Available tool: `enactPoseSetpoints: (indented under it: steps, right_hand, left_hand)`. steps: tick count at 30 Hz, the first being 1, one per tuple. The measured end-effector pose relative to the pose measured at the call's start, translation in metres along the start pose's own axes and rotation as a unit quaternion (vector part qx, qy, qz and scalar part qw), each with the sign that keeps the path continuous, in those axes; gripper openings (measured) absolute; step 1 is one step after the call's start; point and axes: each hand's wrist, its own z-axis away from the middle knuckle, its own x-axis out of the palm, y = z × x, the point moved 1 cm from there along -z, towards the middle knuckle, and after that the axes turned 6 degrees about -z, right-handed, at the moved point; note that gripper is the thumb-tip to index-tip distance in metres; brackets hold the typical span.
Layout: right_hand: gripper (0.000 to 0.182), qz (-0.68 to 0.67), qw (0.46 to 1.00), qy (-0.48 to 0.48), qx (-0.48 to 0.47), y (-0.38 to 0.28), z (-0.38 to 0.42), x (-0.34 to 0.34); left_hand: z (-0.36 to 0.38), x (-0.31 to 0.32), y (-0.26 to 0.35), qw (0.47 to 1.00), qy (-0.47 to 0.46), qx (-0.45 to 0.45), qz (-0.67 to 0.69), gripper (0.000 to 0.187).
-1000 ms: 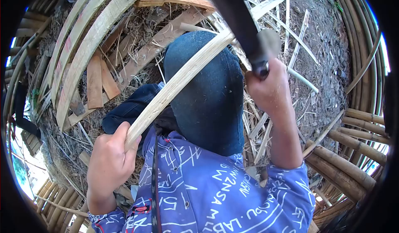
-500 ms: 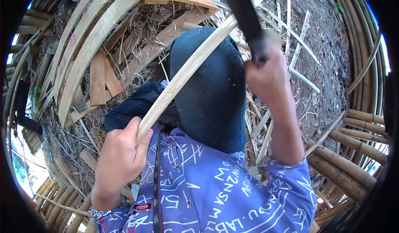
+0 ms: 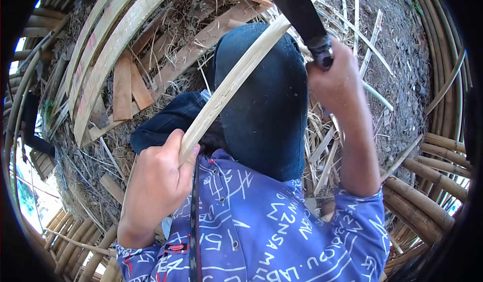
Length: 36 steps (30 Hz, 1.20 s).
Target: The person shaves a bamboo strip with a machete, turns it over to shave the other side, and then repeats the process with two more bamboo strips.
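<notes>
My left hand (image 3: 162, 179) is closed around the near end of a long pale wooden strip (image 3: 232, 87), close to my shirt front. The strip slants up and to the right, passing over my bent knee (image 3: 261, 111) in dark jeans. My right hand (image 3: 338, 78) grips the handle of a machete with a broad dark blade (image 3: 297, 13). That blade points up and to the left, overlapping the strip's far part in this view. Both hands are well apart, the right one beside the knee.
Long curved wooden slats (image 3: 118, 48) lie at the upper left, with short brown boards (image 3: 122, 88) beside them. Thin strips (image 3: 370, 43) and shavings litter the ground around my leg. Stacked bamboo poles (image 3: 417, 201) stand at the right edge.
The view has shifted slightly, so most things sit a little further right. My left hand and the strip have also moved slightly right. The right hand, blurred before, is sharper; both grips are unchanged.
</notes>
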Motion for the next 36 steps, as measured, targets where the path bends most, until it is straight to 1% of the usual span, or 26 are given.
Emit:
enactPoseSetpoints:
  steps: [1, 2, 3, 5, 7, 9, 10, 11, 13, 14, 15, 17, 18, 19, 21, 22, 23, 25, 27, 28, 29, 31, 32, 33, 35, 36]
  right_hand:
    - [0.015, -0.025, 1.0, -0.007, 0.001, -0.007, 0.009, 0.004]
    - [0.018, -0.009, 0.999, 0.021, -0.035, -0.005, 0.013, 0.007]
    - [0.018, -0.011, 0.999, 0.023, -0.032, -0.003, 0.011, 0.003]
    - [0.017, 0.013, 0.999, -0.018, -0.039, 0.0, -0.001, -0.008]
    - [0.015, 0.025, 1.0, -0.001, -0.008, -0.002, -0.01, -0.007]
    - [0.014, -0.019, 0.999, 0.007, -0.037, -0.01, 0.003, 0.004]
    - [0.015, 0.018, 0.998, -0.012, -0.052, -0.009, 0.007, 0.005]
    - [0.015, 0.017, 0.999, -0.011, -0.05, -0.009, 0.004, 0.003]
    - [0.015, 0.037, 0.996, -0.031, -0.076, -0.008, -0.003, -0.005]
    - [0.014, 0.048, 0.997, -0.009, -0.057, -0.01, -0.007, -0.007]
    - [0.014, 0.032, 0.999, -0.001, 0.002, -0.014, -0.006, -0.007]
    - [0.017, 0.021, 1.0, 0.004, 0.01, -0.009, 0.002, -0.005]
    - [0.019, 0.013, 1.0, -0.011, 0.003, -0.008, 0.009, -0.006]
    - [0.019, 0.02, 1.0, -0.006, -0.013, -0.01, 0.015, -0.007]
    - [0.018, 0.028, 0.999, -0.009, -0.013, 0.001, 0.012, -0.014]
    - [0.017, 0.055, 0.998, 0.012, 0.03, 0.004, 0.009, -0.017]
    - [0.015, 0.048, 0.997, 0.023, 0.062, 0.003, 0.005, -0.019]
    - [0.016, 0.018, 0.997, 0.044, 0.061, 0.008, 0.011, -0.013]
    - [0.019, -0.017, 0.999, 0.015, 0.03, 0.009, 0.022, -0.008]
    - [0.019, -0.019, 0.999, 0.008, 0.029, 0.01, 0.024, -0.01]
    - [0.019, -0.02, 0.999, -0.001, 0.031, 0.011, 0.025, -0.013]
    - [0.019, 0.035, 0.999, 0.017, 0.021, 0.013, 0.02, -0.019]
    - [0.021, 0.019, 0.998, 0.023, 0.052, 0.02, 0.018, -0.022]
    - [0.021, 0.019, 0.998, 0.02, 0.054, 0.021, 0.02, -0.019]
    - [0.02, -0.03, 0.994, 0.035, 0.101, 0.02, 0.026, -0.012]
    - [0.022, -0.034, 0.997, 0.02, 0.07, 0.02, 0.028, -0.01]
  left_hand:
    - [0.0, 0.002, 0.001, 1.0, 0.006, 0.001, 0.007, 0.018]
    - [0.0, 0.003, 0.001, 1.0, 0.013, 0.004, 0.012, 0.018]
    - [-0.001, 0.002, 0.002, 1.0, 0.011, 0.006, 0.01, 0.018]
    - [-0.003, -0.001, 0.001, 0.999, 0.005, -0.02, 0.043, 0.018]
    - [-0.007, -0.002, 0.002, 0.997, -0.002, -0.02, 0.068, 0.019]
    - [-0.007, 0.0, 0.005, 0.995, -0.001, -0.02, 0.096, 0.019]
    - [-0.008, 0.001, 0.006, 0.994, -0.007, -0.032, 0.105, 0.02]
    - [-0.009, 0.001, 0.006, 0.992, -0.017, -0.042, 0.114, 0.02]
    - [-0.015, 0.002, 0.006, 0.992, -0.01, -0.03, 0.12, 0.02]
    - [-0.018, 0.003, 0.006, 0.991, 0.006, -0.022, 0.131, 0.02]
    - [-0.022, 0.004, 0.007, 0.99, 0.008, -0.025, 0.137, 0.02]
    - [-0.031, 0.004, 0.01, 0.994, 0.011, -0.001, 0.109, 0.021]
    - [-0.033, 0.005, 0.007, 0.995, 0.024, 0.02, 0.098, 0.021]
    - [-0.035, 0.002, 0.006, 0.995, 0.024, 0.021, 0.098, 0.021]
    - [-0.039, -0.001, 0.006, 0.996, 0.001, 0.02, 0.088, 0.021]
    - [-0.042, -0.001, 0.008, 0.996, -0.002, 0.02, 0.09, 0.021]
    - [-0.046, 0.0, 0.01, 0.995, 0.0, 0.038, 0.098, 0.02]
    - [-0.049, 0.001, 0.013, 0.993, 0.005, 0.055, 0.107, 0.02]
    - [-0.052, 0.0, 0.012, 0.993, 0.018, 0.057, 0.102, 0.02]
    - [-0.051, -0.002, 0.013, 0.993, 0.016, 0.057, 0.099, 0.02]
    - [-0.05, -0.005, 0.014, 0.994, 0.012, 0.049, 0.092, 0.02]
    - [-0.051, -0.005, 0.018, 0.996, 0.002, 0.038, 0.086, 0.02]
    - [-0.053, -0.003, 0.022, 0.994, -0.01, 0.051, 0.092, 0.019]
    - [-0.054, 0.0, 0.025, 0.993, -0.019, 0.064, 0.099, 0.019]
    - [-0.056, 0.005, 0.027, 0.994, -0.012, 0.063, 0.09, 0.018]
    - [-0.057, 0.007, 0.028, 0.995, -0.005, 0.065, 0.079, 0.018]
